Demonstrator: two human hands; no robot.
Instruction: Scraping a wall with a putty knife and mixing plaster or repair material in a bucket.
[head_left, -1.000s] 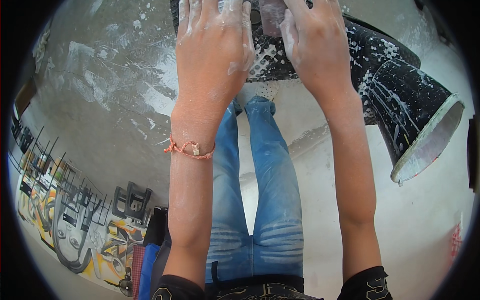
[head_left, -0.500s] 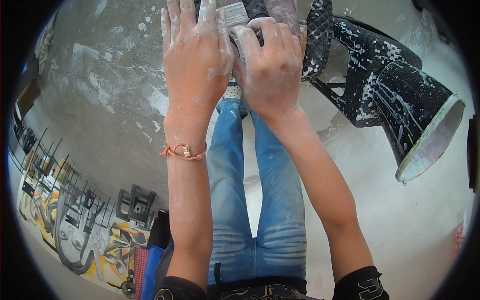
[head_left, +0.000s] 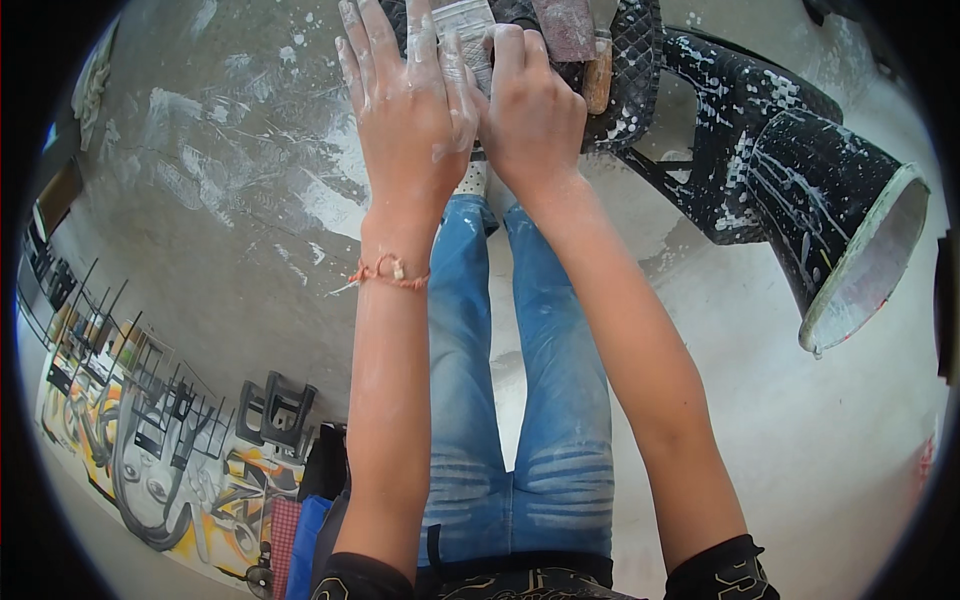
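My left hand (head_left: 415, 120), dusted with white powder, is open with its fingers stretched out and spread at the top of the view. Close beside it, my right hand (head_left: 533, 110) has its fingers curled in; what they grip, if anything, is hidden. Just beyond and between both hands lies a whitish ribbed piece (head_left: 463, 22) whose kind I cannot make out. It rests on a black quilted surface (head_left: 635, 75). To the right of my right hand are a brownish-red sheet like sandpaper (head_left: 565, 28) and a wooden handle (head_left: 598, 80).
A black, paint-splattered bucket (head_left: 825, 190) lies tipped at the right, its whitish mouth outward, against a splattered black plastic stool (head_left: 720, 140). White smears mark the grey floor (head_left: 230, 200). Black metal racks (head_left: 150, 400) and black stools (head_left: 275, 410) stand at lower left.
My left hand has shifted right, and its fingers have spread more. My right hand has moved slightly up and left, uncovering the wooden handle and more of the quilted surface.
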